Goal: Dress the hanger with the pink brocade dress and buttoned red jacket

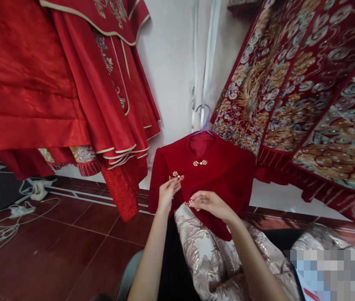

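Observation:
A dark red jacket [215, 175] hangs in front of me on a purple hanger [205, 124], its lower front parted. One jewelled frog fastener [200, 163] sits at the collar. My left hand [168, 194] is closed in a pinch on the jacket's left front edge, right by a second jewelled fastener [177, 176]. Lower down, my right hand [210, 205] pinches the other front edge, where a small gold fastener piece [188, 204] shows at its fingertips. Below the jacket, pale patterned brocade fabric [205, 246] lies across my lap.
Bright red garments [102, 83] hang on the left and a heavily embroidered gown [299, 92] on the right. White cables [11, 221] and a power strip [22, 210] lie on the tiled floor [80, 242]. A metal rack rail [86, 196] runs low behind.

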`<move>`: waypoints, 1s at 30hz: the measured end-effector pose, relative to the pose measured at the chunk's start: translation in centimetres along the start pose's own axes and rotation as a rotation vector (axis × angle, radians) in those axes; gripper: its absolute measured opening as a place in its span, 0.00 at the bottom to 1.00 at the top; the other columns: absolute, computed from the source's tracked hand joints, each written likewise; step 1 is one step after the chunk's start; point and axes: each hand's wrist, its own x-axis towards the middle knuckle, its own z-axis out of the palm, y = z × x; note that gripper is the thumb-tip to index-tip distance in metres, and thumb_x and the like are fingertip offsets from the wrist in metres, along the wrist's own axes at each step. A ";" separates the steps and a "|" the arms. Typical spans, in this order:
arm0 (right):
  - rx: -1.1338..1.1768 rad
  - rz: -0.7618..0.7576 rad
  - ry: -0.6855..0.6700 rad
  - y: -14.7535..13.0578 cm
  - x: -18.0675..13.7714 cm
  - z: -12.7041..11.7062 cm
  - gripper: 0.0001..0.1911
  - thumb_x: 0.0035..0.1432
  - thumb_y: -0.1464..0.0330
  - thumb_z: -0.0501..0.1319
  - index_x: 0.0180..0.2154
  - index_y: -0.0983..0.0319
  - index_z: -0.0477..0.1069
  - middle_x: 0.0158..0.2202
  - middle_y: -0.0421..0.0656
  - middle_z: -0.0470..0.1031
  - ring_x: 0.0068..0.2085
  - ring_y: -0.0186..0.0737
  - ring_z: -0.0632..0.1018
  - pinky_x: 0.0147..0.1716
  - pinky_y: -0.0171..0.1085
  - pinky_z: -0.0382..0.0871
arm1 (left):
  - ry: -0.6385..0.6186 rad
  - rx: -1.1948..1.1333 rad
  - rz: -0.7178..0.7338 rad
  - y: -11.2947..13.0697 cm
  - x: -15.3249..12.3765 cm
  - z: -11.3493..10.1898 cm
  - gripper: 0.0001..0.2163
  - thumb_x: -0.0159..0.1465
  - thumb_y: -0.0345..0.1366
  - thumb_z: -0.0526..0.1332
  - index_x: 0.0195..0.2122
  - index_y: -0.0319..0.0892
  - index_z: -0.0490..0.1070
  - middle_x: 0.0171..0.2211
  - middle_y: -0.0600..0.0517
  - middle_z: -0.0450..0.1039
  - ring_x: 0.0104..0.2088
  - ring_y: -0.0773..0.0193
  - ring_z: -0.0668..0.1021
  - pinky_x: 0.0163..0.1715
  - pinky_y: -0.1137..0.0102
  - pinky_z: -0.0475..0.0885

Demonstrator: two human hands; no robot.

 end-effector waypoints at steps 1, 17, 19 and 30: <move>0.007 0.005 0.004 -0.1 0.0 0.0 0.16 0.46 0.62 0.68 0.35 0.65 0.72 0.30 0.41 0.77 0.31 0.33 0.76 0.36 0.34 0.70 | 0.029 -0.015 -0.015 0.0 0.2 0.4 0.11 0.56 0.36 0.66 0.38 0.34 0.76 0.39 0.42 0.78 0.39 0.63 0.79 0.47 0.66 0.72; 0.040 -0.006 -0.002 0.8 0.4 0.1 0.18 0.44 0.60 0.70 0.34 0.65 0.72 0.30 0.42 0.76 0.31 0.35 0.75 0.35 0.36 0.70 | 0.090 -0.047 -0.118 1.4 1.0 1.4 0.10 0.51 0.37 0.70 0.29 0.36 0.76 0.36 0.41 0.79 0.39 0.60 0.80 0.46 0.65 0.71; 0.033 -0.012 -0.003 0.9 0.5 0.1 0.18 0.45 0.60 0.69 0.34 0.65 0.72 0.31 0.43 0.76 0.31 0.34 0.75 0.35 0.36 0.70 | 0.084 -0.032 -0.106 1.1 1.2 1.4 0.10 0.51 0.38 0.69 0.30 0.36 0.77 0.36 0.42 0.79 0.38 0.61 0.80 0.45 0.66 0.72; 0.032 -0.034 0.008 1.0 0.7 0.4 0.18 0.45 0.60 0.70 0.34 0.66 0.73 0.31 0.43 0.76 0.31 0.34 0.75 0.33 0.36 0.69 | 0.094 -0.018 -0.103 2.2 1.4 1.3 0.08 0.58 0.37 0.65 0.29 0.36 0.77 0.34 0.42 0.79 0.34 0.63 0.80 0.40 0.69 0.74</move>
